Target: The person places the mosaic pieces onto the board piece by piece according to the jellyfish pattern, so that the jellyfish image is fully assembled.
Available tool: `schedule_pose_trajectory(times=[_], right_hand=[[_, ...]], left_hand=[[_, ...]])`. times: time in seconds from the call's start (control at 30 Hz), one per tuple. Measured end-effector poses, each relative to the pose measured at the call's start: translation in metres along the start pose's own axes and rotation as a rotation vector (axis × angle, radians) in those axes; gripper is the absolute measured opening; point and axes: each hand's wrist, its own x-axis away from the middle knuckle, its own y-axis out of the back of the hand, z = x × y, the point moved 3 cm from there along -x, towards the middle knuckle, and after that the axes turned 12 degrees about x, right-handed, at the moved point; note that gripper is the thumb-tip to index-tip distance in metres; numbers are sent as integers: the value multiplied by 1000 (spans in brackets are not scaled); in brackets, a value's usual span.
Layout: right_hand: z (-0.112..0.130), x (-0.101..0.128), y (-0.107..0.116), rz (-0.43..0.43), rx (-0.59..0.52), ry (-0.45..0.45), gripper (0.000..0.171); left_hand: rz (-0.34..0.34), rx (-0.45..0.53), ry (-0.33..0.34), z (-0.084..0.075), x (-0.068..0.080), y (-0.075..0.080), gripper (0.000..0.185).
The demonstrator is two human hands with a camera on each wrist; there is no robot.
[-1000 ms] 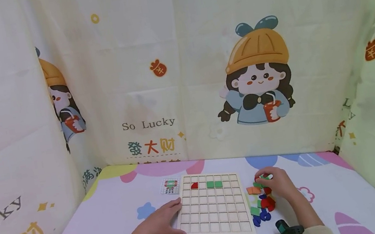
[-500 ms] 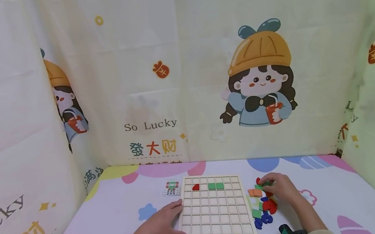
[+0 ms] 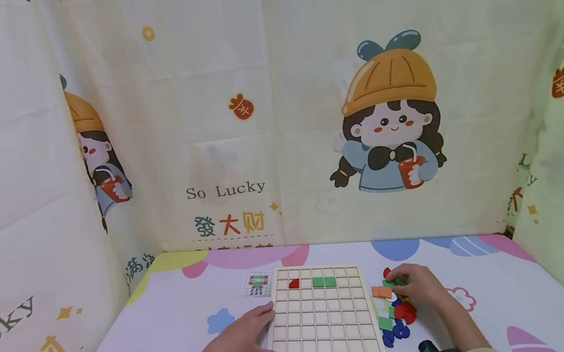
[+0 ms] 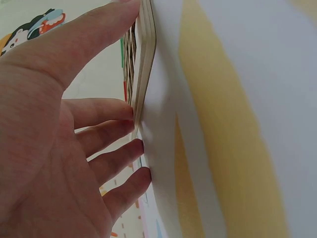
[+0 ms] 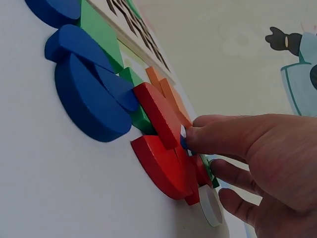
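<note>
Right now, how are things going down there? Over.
Left grip touching left edge of the board. Right grip at the loose pieces, hold unclear. Board carries two green pieces, one red piece. In the way: loose pieces overlap.

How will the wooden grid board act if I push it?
The wooden grid board looks stiff, judging by its straight edges. Lying flat, it should probably slide rather than tip. The two green squares and red quarter-circle lie inside its grid, so they'd likely travel along.
</note>
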Motion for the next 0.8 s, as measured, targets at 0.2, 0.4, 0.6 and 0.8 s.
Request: schedule_pose_trajectory(times=[0.2, 0.4, 0.6, 0.8], right_hand=[[-3, -1, -3, 4, -28, -13, 18], [-2, 0, -1, -2, -41, -28, 18], [7, 1, 7, -57, -41, -2, 17], [21, 3, 7, -76, -101, 51, 17]], left_hand=[[-1, 3, 2, 2, -1, -1, 94], [-4, 9, 7, 1, 0, -1, 94], [-8, 4, 3, -1, 1, 0, 94], [1, 16, 12, 0, -1, -1, 94]])
